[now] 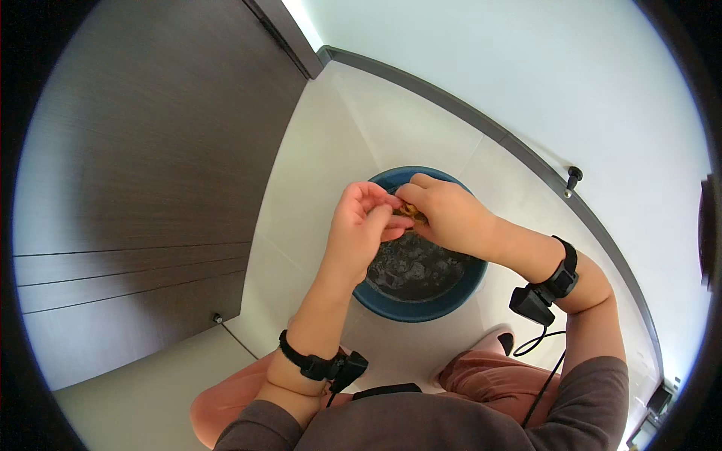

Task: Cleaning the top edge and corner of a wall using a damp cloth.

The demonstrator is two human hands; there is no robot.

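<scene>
Above a round blue basin (425, 310), my two hands meet at its far side. A small, crinkled yellow-and-brown thing (410, 211) shows between them; its kind cannot be made out. My right hand (447, 214) is closed on it from the right, thumb and fingers bent around its edge. From the left, my left hand (366, 225) pinches at its near end with curled fingertips, which hide part of it. Below the hands, dark greyish water (414, 263) with bubbles or ripples fills the basin's bottom.
The basin stands on pale floor tiles (316, 173). A dark wooden door (165, 150) is at the left, a white wall (511, 68) with grey skirting (451, 94) at the far right. A black doorstop (574, 179) juts from the wall. A cable (543, 391) hangs by my right arm.
</scene>
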